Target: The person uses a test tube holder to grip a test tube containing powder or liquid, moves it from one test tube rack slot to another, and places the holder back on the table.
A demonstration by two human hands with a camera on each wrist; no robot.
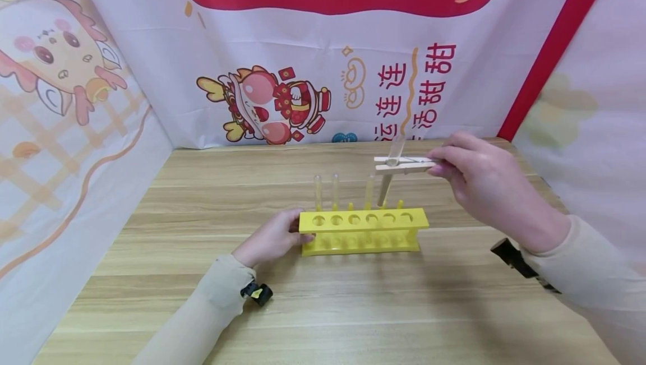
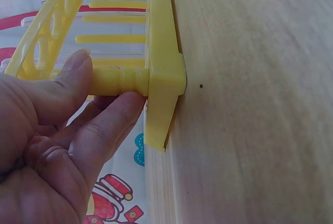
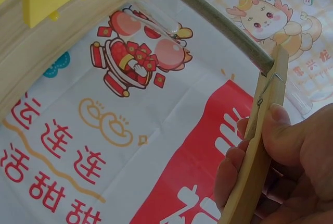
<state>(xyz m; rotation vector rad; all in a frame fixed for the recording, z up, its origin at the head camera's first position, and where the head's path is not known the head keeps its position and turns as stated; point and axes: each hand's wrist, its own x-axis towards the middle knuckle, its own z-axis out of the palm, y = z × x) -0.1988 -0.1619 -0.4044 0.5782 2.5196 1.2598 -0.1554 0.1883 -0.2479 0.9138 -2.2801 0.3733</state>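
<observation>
My right hand (image 1: 487, 183) holds a wooden test tube clamp (image 1: 409, 165) by its rear part. The clamp's jaws grip a glass test tube (image 1: 386, 185), tilted above the back right of a yellow test tube rack (image 1: 363, 220). Greyish-green contents fill the tube's lower part (image 3: 223, 26); its upper part is clear. My left hand (image 1: 272, 237) grips the rack's left end, thumb and fingers around the yellow post (image 2: 119, 81) in the left wrist view. Three clear test tubes stand upside down along the rack's back, one of them the leftmost tube (image 1: 317, 192).
Bare yellow pegs (image 1: 350, 206) rise between and beside the standing tubes. The rack stands on a wood-grain table (image 1: 353, 309). A printed cloth (image 1: 303, 34) hangs behind the table, with more printed cloth (image 1: 75, 174) along the sides.
</observation>
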